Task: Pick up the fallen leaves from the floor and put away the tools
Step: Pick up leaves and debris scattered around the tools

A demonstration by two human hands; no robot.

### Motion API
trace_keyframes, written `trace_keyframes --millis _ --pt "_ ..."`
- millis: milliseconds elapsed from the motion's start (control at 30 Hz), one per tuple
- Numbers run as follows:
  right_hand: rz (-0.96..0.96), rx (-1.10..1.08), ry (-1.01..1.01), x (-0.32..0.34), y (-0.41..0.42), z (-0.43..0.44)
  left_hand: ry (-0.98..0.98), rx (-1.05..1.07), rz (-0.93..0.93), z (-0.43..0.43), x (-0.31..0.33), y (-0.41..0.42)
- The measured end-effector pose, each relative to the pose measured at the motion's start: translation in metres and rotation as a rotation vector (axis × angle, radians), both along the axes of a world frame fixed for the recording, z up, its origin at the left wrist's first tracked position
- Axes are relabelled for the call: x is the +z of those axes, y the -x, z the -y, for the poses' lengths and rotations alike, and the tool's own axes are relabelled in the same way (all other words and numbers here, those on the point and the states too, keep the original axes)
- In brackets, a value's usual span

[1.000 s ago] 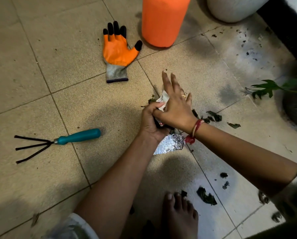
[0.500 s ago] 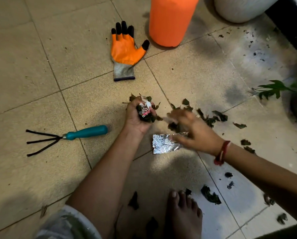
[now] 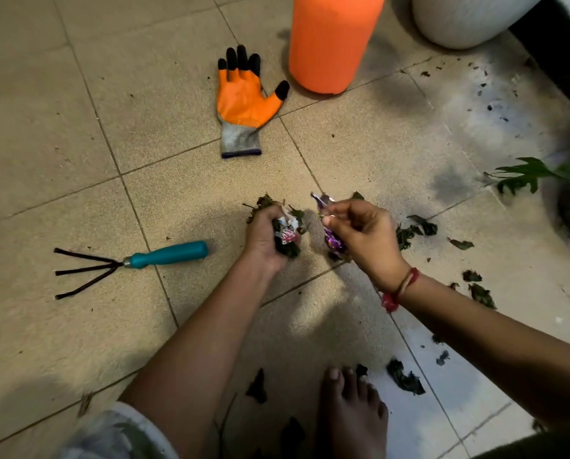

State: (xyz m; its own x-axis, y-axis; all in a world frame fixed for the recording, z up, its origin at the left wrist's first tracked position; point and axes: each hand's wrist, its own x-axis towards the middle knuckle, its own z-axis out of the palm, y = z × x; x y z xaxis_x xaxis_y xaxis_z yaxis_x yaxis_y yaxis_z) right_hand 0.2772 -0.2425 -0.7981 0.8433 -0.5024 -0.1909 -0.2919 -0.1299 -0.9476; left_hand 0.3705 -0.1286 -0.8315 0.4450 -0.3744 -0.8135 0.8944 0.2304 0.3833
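I see the left hand [image 3: 264,238] fisted around a wad of dark leaves [image 3: 285,238] and wrapper scraps; the right hand [image 3: 364,238] pinches a purple wrapper [image 3: 332,238], its other fingers loosely curled; on the floor [image 3: 61,134] the hand rake [image 3: 134,262] lies left of both hands, long axis nearly left-right, teal handle toward them, tines pointing left; the orange glove [image 3: 242,102] lies farther off, fingers pointing away; loose leaves [image 3: 416,228] lie scattered right.

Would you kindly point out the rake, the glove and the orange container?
rake [image 3: 169,255]: head view, teal handle.
glove [image 3: 244,101]: head view, orange palm.
orange container [image 3: 330,44]: head view, side wall.
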Motion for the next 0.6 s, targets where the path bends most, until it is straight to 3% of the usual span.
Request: trace_keyframes --millis 67,233,333,400,500,600 --pt "0.018 0.011 -0.048 0.005 -0.011 -0.01 0.033 -0.061 0.038 0.01 0.005 0.011" --pt "-0.065 -0.031 0.108 0.002 -0.02 -0.009 0.179 -0.094 0.103 0.015 0.006 0.019" --pt "-0.075 0.007 0.424 -0.002 -0.022 -0.006 0.247 -0.166 0.122 0.012 0.005 0.023" --pt "-0.099 0.064 0.51 -0.003 -0.02 -0.008 0.242 -0.182 0.097 0.014 0.002 0.026" --pt "-0.113 0.14 0.412 -0.001 -0.013 -0.009 0.268 -0.145 0.029 0.017 0.005 0.026" --pt "-0.016 0.21 0.102 0.004 0.004 -0.007 0.293 -0.059 -0.035 0.016 -0.003 0.026"
